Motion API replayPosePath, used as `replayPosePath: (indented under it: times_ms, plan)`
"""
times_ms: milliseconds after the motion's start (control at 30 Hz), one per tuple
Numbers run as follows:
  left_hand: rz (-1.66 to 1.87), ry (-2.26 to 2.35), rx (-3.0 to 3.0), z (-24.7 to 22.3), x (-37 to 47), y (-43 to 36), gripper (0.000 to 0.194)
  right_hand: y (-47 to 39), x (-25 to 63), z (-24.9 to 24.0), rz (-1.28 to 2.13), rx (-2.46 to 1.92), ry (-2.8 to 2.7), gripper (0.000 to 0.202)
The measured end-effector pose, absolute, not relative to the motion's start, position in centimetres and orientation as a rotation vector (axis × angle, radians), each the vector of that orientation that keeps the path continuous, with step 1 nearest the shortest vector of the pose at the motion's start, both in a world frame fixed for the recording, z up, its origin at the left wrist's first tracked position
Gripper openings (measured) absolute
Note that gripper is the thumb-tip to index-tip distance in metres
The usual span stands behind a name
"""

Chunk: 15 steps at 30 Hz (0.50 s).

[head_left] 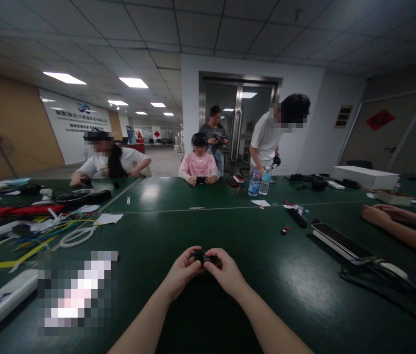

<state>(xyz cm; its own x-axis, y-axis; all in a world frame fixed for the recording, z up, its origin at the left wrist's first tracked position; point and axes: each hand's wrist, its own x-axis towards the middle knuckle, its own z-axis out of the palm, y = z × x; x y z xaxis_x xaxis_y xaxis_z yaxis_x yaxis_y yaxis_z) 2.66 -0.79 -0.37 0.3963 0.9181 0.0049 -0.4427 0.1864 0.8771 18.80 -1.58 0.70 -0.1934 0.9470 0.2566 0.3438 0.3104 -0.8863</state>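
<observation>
Both of my hands meet over the dark green table [149,295], close in front of me. Between them is a small black object [204,256], too dark and too covered by fingers to name. My left hand [183,270] is closed on its left end, the thumb lying along the near side. My right hand [224,270] grips the right end in the same way, thumb and fingers bent around it. Parts of the object show between the two thumbs and forefingers; its underside is hidden.
Cables [78,236] and a long white bar [5,305] lie at left. To the right are a phone-like slab [340,241], black cords [373,290] and another person's forearms [402,226]. Two bottles [259,183] stand farther back, with several people around the table's far side.
</observation>
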Motion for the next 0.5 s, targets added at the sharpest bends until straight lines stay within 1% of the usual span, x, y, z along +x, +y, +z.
replayPosePath:
  times_ms: [500]
  plan:
    - [1.063, 0.61, 0.972, -0.65, 2.68, -0.73, 0.044, -1.52, 18.77, 0.41, 0.854, -1.146, -1.712, 0.017]
